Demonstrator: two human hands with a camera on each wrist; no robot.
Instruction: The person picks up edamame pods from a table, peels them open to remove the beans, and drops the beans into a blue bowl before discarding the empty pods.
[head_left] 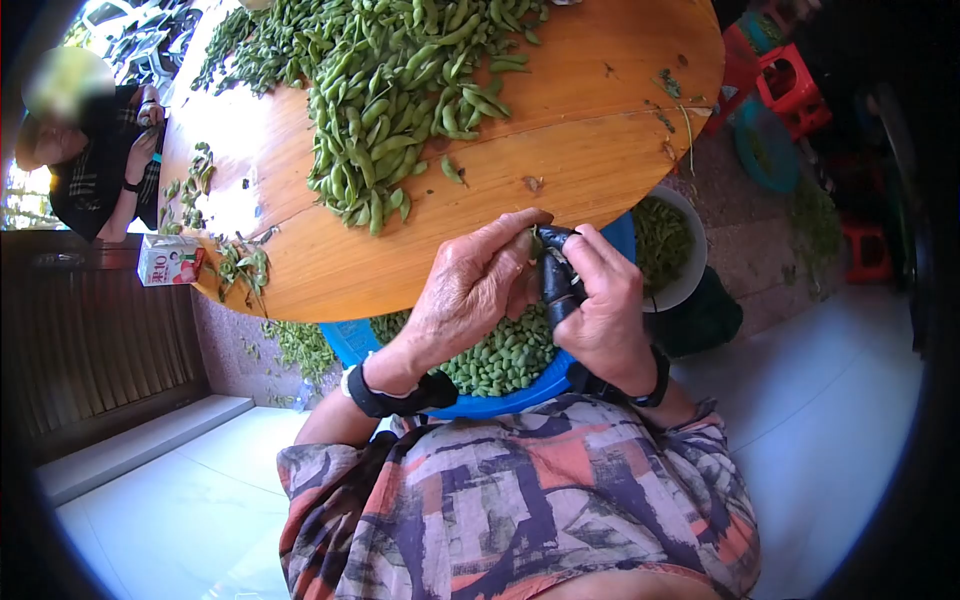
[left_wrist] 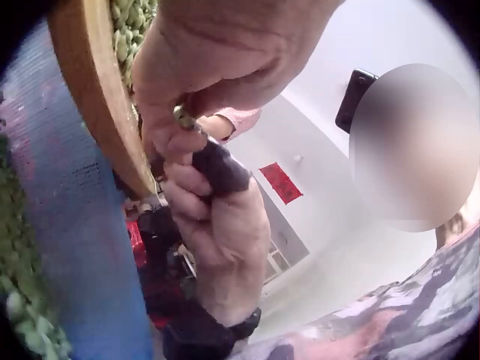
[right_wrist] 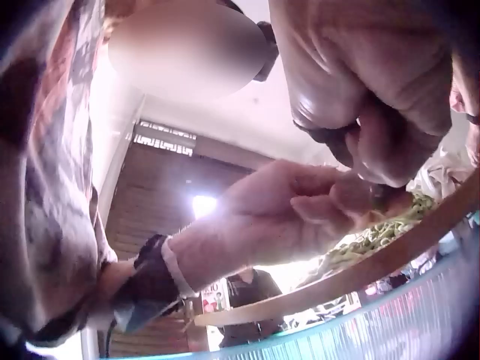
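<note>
Both hands meet above a blue basin [head_left: 480, 408] of shelled green beans [head_left: 500, 365], close to the table edge. My left hand [head_left: 465, 280] pinches a small green bean pod [left_wrist: 181, 114], mostly hidden by the fingers. Against the same pod, my right hand [head_left: 610, 310] works with thumb and forefinger, both wearing black coverings [head_left: 556, 285]. In the left wrist view the right thumb's covering lies just below the pod. The right wrist view has the fingertips of both hands together, with the pod hidden there.
A large heap of bean pods [head_left: 375, 130] covers part of the round wooden table [head_left: 560, 165]. A drink carton [head_left: 168, 261] stands at its left edge. A pale bowl [head_left: 697, 245] of green pods is at right, with red stools [head_left: 793, 90] beyond. Another person [head_left: 100, 165] sits at left.
</note>
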